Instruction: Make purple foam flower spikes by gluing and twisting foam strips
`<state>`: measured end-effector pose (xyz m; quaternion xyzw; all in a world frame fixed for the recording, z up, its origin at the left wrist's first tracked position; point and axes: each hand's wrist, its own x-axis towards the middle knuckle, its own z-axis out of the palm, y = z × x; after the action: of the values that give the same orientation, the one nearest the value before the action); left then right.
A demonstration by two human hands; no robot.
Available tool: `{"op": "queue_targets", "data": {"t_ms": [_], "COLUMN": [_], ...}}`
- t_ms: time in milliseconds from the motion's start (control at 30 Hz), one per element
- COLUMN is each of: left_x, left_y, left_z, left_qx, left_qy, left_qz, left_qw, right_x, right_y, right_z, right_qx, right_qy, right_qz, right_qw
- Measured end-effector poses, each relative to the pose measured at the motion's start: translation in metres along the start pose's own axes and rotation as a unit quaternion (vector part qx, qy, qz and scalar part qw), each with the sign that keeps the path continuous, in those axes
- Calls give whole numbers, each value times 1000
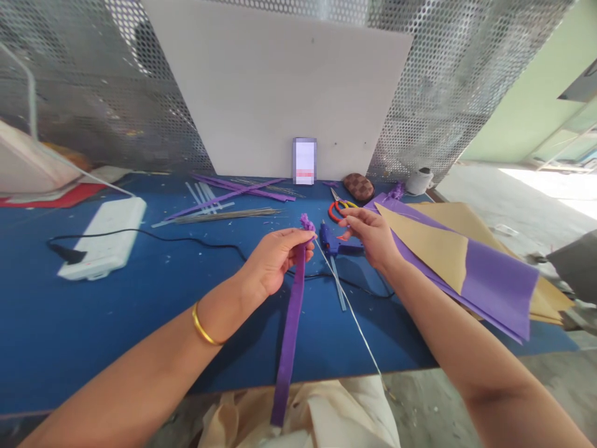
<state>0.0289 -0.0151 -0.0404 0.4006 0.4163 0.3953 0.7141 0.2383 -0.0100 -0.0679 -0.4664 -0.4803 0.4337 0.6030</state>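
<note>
My left hand (284,258) pinches a long purple strip (291,330), paper or fabric, just below its crinkled, bunched top (306,221). The strip's free end hangs down past the table edge over my lap. A thin pale wire (352,305) runs from these fingers down to the lower right. To the right, my right hand (370,235) hovers by a blue glue gun (331,242), its fingers bent and slightly apart, with nothing visible in them. Behind it lie red-handled scissors (334,210), partly hidden. A clear glue stick (338,286) projects from the glue gun.
Purple strips (242,188), glue sticks (200,196) and thin wires (224,216) lie at the back. Left is a white power strip (109,233) with a black cord. Purple and tan sheets (499,274) cover the right. A phone (305,160) leans against the white board (280,81).
</note>
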Motion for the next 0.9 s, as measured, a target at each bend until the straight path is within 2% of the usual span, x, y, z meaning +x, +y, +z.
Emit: {"op": "queue_targets", "data": {"t_ms": [133,300,500,567,600,667,700,733,767,833,900], "left_x": [5,26,45,44,41,34,29,24,19,11,7], "left_y": [-2,-10,-14,-11,-9,-6,-6,-5,-6,-8,-11], "left_z": [-2,-11,-29,-31,-31,-27,-23,-20,-16,-8,-3], "left_qx": [37,156,322,411,467,537,532,509,477,417,387], "left_qy": [21,64,46,65,89,146,149,122,83,14,-14], "left_qz": [19,17,36,84,137,288,355,403,426,414,383], "left_qw": [999,985,945,905,869,779,754,751,765,809,838], "right_x": [-7,-10,-14,-16,-16,-18,-19,-20,-21,-24,-27], "right_y": [-4,-1,4,5,5,5,5,4,3,2,2], "right_z": [4,9,13,15,16,18,19,21,22,25,28], "right_qx": [37,32,81,92,93,92,91,91,89,82,70], "right_qy": [-29,-44,-90,-102,-104,-105,-106,-108,-111,-119,-133], "right_qz": [17,61,110,114,113,108,106,105,103,99,87], "right_qw": [999,997,986,984,984,984,984,984,984,984,985]}}
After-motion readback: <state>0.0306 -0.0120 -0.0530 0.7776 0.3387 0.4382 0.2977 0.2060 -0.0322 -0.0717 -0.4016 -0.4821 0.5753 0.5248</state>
